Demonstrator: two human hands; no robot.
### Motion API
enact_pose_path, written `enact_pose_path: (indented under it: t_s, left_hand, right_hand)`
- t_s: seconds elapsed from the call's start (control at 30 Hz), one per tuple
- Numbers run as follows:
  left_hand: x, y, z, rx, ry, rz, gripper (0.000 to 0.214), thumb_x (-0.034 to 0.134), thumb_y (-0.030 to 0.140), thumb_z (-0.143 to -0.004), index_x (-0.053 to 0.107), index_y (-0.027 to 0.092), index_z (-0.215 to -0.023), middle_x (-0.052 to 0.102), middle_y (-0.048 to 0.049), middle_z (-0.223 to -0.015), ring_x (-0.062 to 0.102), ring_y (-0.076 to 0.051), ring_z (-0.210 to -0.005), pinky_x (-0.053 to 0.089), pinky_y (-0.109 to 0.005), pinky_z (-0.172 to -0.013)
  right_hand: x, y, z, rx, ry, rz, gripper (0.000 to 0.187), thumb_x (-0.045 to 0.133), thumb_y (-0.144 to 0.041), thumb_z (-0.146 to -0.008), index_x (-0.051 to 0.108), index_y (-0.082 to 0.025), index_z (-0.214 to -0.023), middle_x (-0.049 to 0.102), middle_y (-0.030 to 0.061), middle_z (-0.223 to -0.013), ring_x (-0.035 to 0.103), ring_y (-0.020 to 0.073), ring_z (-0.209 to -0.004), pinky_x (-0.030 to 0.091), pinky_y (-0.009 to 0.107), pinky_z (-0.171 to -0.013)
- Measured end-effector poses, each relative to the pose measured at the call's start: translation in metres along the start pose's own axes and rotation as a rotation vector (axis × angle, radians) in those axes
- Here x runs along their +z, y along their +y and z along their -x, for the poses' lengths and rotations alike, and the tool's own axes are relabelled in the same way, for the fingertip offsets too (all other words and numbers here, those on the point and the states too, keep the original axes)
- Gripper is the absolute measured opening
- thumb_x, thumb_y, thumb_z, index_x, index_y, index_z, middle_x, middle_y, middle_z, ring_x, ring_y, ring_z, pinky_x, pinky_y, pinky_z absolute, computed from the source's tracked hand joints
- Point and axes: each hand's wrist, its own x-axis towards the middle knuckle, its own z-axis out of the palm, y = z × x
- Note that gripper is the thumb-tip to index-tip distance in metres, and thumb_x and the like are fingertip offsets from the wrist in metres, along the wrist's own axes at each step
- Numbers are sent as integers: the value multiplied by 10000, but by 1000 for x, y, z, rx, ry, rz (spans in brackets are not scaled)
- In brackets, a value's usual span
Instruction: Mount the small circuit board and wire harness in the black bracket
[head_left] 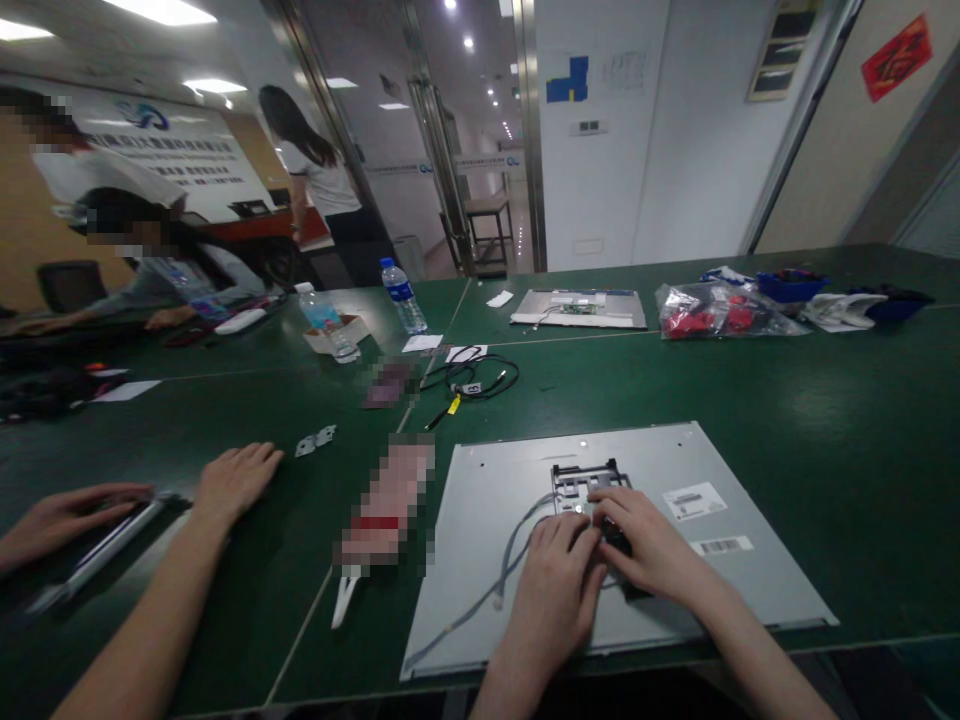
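Note:
A flat grey display panel (634,455) lies back side up in front of me. On its middle sits a black metal bracket (577,470) with cut-outs. My left hand (559,575) rests on the bracket's near part, fingers bent down and close together. From the right, my right hand (649,540) curls its fingers and thumb around the bracket's dark portion. The fingertips of both hands nearly meet, and whatever small part is between them is hidden. A thin grey cable (510,545) runs from the bracket across the panel to its near left corner.
At the left, a co-worker's hands (232,480) are near a long metal strip (112,550). Small metal plates (315,440), a black cable (480,385), water bottles (403,295), another panel (577,308) and a plastic bag with red items (727,310) lie on the green table (847,420).

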Motion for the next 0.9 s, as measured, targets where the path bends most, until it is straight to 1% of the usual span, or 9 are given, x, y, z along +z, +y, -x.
enact_pose_path:
  t_s: [0.23, 0.37, 0.6, 0.73, 0.9]
  left_hand:
    - [-1, 0, 0, -8, -22, -4, 397, 588, 97, -819, 544, 227, -1191, 547, -68, -1236, 483, -267, -1162, 392, -467, -1044]
    - [0, 0, -1, -5, -21, -9, 408, 580, 88, -822, 541, 232, -1201, 542, -64, -1255, 472, -265, -1179, 384, -464, -1052]
    - [2, -1, -3, 22, -11, -29, 411, 573, 114, -842, 538, 229, -1234, 532, -78, -1291, 469, -288, -1195, 378, -499, -1047]
    - [2, 1, -4, 37, -3, -22, 377, 556, 122, -865, 542, 233, -1226, 528, -73, -1307, 471, -279, -1198, 376, -494, -1046]
    - [5, 2, -5, 20, 11, -33, 291, 545, 132, -881, 567, 226, -1155, 568, -69, -1238, 494, -269, -1159, 365, -502, -1047]
  right_hand:
    - [0, 1, 0, -4, -5, -2, 217, 616, -177, -818, 544, -222, -1017, 555, 94, -1255, 496, 276, -1182, 414, 474, -1005]
    - [-2, 0, -1, -7, -4, -4, 194, 598, -184, -839, 550, -221, -1024, 561, 97, -1250, 500, 274, -1180, 416, 474, -1003]
    - [-3, -1, -1, -5, 12, -1, 298, 607, -135, -799, 548, -217, -1079, 557, 93, -1253, 495, 255, -1184, 406, 449, -1022]
    - [-3, 2, 0, 0, 20, 4, 344, 617, -124, -779, 548, -212, -1105, 558, 97, -1256, 491, 255, -1193, 399, 445, -1026]
    - [-4, 4, 1, -10, 23, -8, 254, 624, -131, -780, 557, -204, -1014, 566, 96, -1246, 490, 256, -1198, 396, 436, -1019]
